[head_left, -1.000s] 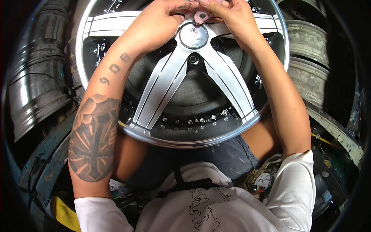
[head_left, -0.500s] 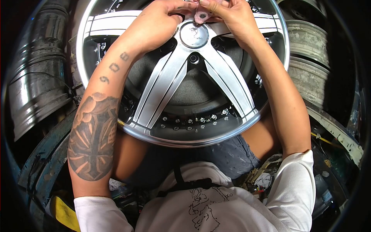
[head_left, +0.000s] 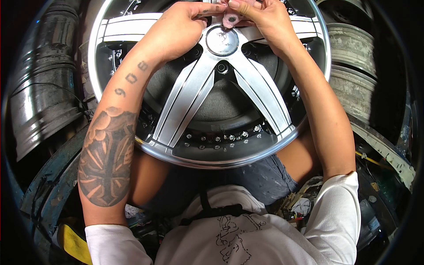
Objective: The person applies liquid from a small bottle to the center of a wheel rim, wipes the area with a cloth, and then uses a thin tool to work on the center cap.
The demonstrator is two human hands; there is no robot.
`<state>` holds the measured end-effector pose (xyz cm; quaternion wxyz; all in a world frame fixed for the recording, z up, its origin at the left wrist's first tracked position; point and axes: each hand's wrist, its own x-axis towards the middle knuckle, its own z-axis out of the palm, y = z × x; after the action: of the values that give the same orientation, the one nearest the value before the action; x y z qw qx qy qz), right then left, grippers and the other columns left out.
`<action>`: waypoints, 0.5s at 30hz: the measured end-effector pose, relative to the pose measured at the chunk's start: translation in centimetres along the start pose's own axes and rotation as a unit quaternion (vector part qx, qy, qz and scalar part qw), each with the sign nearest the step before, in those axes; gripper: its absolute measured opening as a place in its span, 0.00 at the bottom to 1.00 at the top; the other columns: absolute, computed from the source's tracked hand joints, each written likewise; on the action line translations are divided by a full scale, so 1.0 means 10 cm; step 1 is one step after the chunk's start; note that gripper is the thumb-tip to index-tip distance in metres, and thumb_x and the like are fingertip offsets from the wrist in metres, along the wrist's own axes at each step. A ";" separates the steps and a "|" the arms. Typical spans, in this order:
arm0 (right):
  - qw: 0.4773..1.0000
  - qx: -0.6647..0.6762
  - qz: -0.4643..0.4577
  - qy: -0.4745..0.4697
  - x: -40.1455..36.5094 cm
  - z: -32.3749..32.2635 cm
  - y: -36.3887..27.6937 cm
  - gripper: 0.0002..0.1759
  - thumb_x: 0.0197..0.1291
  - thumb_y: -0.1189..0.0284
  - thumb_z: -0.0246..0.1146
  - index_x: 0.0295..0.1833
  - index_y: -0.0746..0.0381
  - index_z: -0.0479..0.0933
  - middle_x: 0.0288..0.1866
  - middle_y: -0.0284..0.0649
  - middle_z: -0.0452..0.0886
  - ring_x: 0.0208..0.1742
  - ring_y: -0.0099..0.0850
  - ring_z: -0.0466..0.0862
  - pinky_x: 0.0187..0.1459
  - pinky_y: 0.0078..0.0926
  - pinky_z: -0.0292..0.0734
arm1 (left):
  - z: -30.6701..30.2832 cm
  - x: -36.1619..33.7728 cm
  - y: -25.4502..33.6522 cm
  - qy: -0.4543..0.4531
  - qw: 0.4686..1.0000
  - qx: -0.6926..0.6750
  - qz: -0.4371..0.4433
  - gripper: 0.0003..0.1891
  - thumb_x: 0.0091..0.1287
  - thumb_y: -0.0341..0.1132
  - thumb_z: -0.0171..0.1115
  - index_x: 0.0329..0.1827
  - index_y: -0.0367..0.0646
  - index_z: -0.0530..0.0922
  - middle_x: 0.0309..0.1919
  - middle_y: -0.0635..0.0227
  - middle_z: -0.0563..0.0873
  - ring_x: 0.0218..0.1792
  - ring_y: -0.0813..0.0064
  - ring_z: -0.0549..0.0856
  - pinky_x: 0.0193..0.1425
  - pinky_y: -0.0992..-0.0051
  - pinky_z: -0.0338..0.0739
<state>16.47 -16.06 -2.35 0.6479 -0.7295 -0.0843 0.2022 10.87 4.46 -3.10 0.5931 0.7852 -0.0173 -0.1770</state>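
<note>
A silver and black car wheel rim (head_left: 189, 99) leans face-up against my lap, its round centre cap (head_left: 222, 40) bearing a small dark logo. Just above the cap, my right hand (head_left: 268, 20) pinches a pink cloth (head_left: 231, 19) with a dark spot between thumb and fingers. My left hand (head_left: 181, 28) rests over the upper left spoke. Its index finger reaches to the cloth beside my right thumb, and its thumb lies apart, lower down. Nothing shows in its grasp; its other fingers are partly hidden.
Shiny dark metal rims (head_left: 42, 110) are stacked at the left. Dull, worn rims (head_left: 353, 84) stand on the right. A yellow object (head_left: 74, 244) lies at the lower left, and scraps of litter (head_left: 302, 205) surround my legs.
The rim has shifted very slightly. Both hands stay almost in place above the centre cap, and the pink cloth remains in my right hand.
</note>
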 end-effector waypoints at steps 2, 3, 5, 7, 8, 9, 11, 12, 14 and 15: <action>1.000 -0.012 -0.004 0.004 0.00 0.00 0.00 0.22 0.69 0.75 0.68 0.66 0.66 0.76 0.45 0.39 0.87 0.40 0.24 0.89 0.43 0.21 0.87 | 0.00 0.00 0.00 0.002 1.000 -0.001 -0.002 0.24 0.72 0.21 0.52 0.71 0.37 0.80 0.63 0.56 0.88 0.61 0.69 0.84 0.67 0.75 0.75; 1.000 -0.020 -0.013 0.008 0.01 0.00 0.00 0.21 0.69 0.75 0.68 0.65 0.66 0.77 0.45 0.39 0.87 0.39 0.24 0.89 0.43 0.20 0.87 | 0.00 0.00 0.00 0.003 1.000 -0.003 -0.003 0.24 0.72 0.21 0.52 0.71 0.37 0.80 0.62 0.56 0.88 0.61 0.70 0.84 0.67 0.76 0.75; 1.000 -0.015 -0.016 0.005 0.02 0.00 0.03 0.21 0.69 0.74 0.68 0.65 0.67 0.77 0.45 0.39 0.88 0.39 0.24 0.89 0.43 0.20 0.87 | 0.00 -0.03 0.04 0.004 1.000 -0.004 -0.003 0.24 0.72 0.21 0.52 0.71 0.38 0.80 0.61 0.56 0.89 0.59 0.71 0.85 0.65 0.76 0.76; 1.000 0.011 -0.005 -0.011 0.03 -0.02 0.05 0.21 0.68 0.74 0.69 0.64 0.67 0.78 0.45 0.39 0.88 0.39 0.23 0.89 0.43 0.19 0.87 | -0.01 -0.10 0.17 0.004 1.000 -0.004 -0.002 0.24 0.72 0.22 0.53 0.70 0.39 0.81 0.60 0.57 0.89 0.57 0.72 0.85 0.62 0.77 0.77; 1.000 0.004 -0.005 -0.007 0.03 -0.03 0.06 0.21 0.68 0.74 0.69 0.64 0.67 0.77 0.45 0.39 0.88 0.40 0.23 0.89 0.43 0.19 0.86 | -0.01 -0.12 0.20 0.003 1.000 0.006 -0.006 0.24 0.72 0.22 0.53 0.71 0.39 0.81 0.59 0.57 0.90 0.55 0.72 0.85 0.61 0.77 0.77; 1.000 -0.002 -0.005 -0.003 0.04 -0.03 0.07 0.21 0.68 0.74 0.69 0.64 0.67 0.77 0.46 0.39 0.88 0.40 0.23 0.89 0.43 0.19 0.86 | -0.02 -0.13 0.23 0.003 1.000 0.015 -0.011 0.24 0.72 0.23 0.53 0.71 0.40 0.81 0.59 0.57 0.90 0.54 0.72 0.86 0.60 0.77 0.77; 1.000 -0.009 -0.007 0.002 0.04 -0.03 0.07 0.21 0.68 0.74 0.69 0.64 0.67 0.77 0.46 0.40 0.88 0.41 0.23 0.89 0.44 0.19 0.86 | -0.02 -0.13 0.23 0.004 0.999 0.029 -0.013 0.24 0.73 0.23 0.53 0.71 0.41 0.81 0.58 0.57 0.90 0.53 0.73 0.86 0.58 0.77 0.77; 1.000 -0.010 -0.009 0.005 0.04 -0.03 0.06 0.21 0.68 0.74 0.69 0.64 0.67 0.77 0.46 0.40 0.88 0.41 0.23 0.89 0.44 0.19 0.86 | -0.02 -0.12 0.21 0.006 0.999 0.033 -0.011 0.24 0.73 0.24 0.53 0.71 0.41 0.81 0.58 0.57 0.90 0.52 0.73 0.86 0.58 0.77 0.77; 1.000 -0.009 -0.014 0.004 0.04 -0.02 0.07 0.22 0.68 0.74 0.69 0.65 0.67 0.77 0.47 0.39 0.88 0.42 0.23 0.89 0.45 0.19 0.86 | -0.03 -0.13 0.24 0.001 0.999 0.043 -0.025 0.24 0.73 0.24 0.53 0.71 0.42 0.81 0.57 0.58 0.90 0.51 0.73 0.86 0.57 0.77 0.77; 1.000 -0.008 -0.017 0.002 0.05 -0.03 0.08 0.22 0.68 0.74 0.70 0.65 0.67 0.77 0.47 0.39 0.88 0.42 0.23 0.89 0.45 0.20 0.86 | -0.05 -0.14 0.31 -0.007 0.998 0.049 -0.042 0.24 0.73 0.24 0.53 0.71 0.42 0.81 0.57 0.58 0.90 0.52 0.73 0.86 0.57 0.77 0.77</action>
<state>16.88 -16.25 -3.18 0.6458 -0.7334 -0.0972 0.1887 10.26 4.34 0.30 0.5458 0.8122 0.0029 -0.2062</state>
